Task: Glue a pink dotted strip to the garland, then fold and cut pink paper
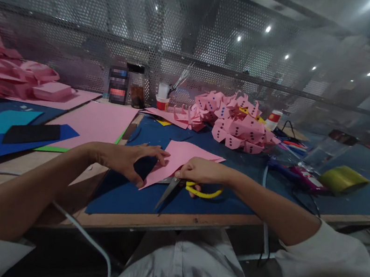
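Observation:
My right hand is wrapped around a pair of scissors with yellow handles. The blades are together and point down and to the left, towards the front edge of the blue mat. Under and beside that hand lies a folded piece of pink paper on the mat. From the left, my left hand reaches to the same paper, its thumb and fingers spread wide and touching the paper's left side. A greyish flat strip shows partly beneath the paper and the scissors; I cannot tell what it is.
Pink paper shapes with dark dots are heaped behind the mat. Pink sheets and blue and black pieces lie left. At right are a clear bottle, yellow tape roll and a glue gun. A white cable hangs in front.

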Tool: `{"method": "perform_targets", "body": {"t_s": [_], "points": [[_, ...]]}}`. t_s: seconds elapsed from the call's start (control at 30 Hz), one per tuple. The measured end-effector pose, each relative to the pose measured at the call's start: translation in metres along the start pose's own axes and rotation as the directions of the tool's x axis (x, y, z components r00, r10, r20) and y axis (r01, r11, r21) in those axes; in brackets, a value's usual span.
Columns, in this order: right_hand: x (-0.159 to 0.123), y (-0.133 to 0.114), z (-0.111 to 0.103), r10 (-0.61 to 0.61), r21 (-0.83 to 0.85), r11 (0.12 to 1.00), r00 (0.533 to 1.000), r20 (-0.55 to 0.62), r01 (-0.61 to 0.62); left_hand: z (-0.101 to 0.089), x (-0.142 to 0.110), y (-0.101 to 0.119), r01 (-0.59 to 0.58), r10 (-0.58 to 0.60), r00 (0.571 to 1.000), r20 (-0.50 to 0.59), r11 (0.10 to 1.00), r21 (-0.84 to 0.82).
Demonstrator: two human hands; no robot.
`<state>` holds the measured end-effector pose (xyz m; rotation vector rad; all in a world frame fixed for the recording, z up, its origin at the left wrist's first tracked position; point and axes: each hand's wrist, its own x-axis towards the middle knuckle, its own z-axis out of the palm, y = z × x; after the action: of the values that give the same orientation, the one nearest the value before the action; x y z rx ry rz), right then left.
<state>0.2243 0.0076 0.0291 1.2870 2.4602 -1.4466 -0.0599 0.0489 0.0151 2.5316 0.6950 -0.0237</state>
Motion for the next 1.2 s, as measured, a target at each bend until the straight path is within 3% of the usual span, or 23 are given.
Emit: {"method": "perform_targets", "body": {"t_s": [0.63,0.97,1.07,1.2], "points": [[0.000,0.000,0.000,0.015,-0.016,1.000,0.999,0.033,-0.014,-0.001,0.001,0.004,0.015,-0.015,1.000,0.009,0.999,0.037],[-0.002,0.002,0.001,0.006,-0.014,1.000,1.000,0.027,-0.006,-0.009,0.000,0.005,0.053,-0.050,0.996,0.069,0.997,-0.050],[-0.001,0.002,0.001,0.005,-0.012,1.000,1.000,0.029,-0.005,-0.006,0.005,0.004,0.050,-0.050,0.999,-0.001,0.995,-0.084],[-0.001,0.002,0.001,-0.003,-0.021,1.000,1.000,0.025,0.004,0.008,0.016,0.003,0.066,-0.075,0.979,-0.189,0.996,-0.054]]}}
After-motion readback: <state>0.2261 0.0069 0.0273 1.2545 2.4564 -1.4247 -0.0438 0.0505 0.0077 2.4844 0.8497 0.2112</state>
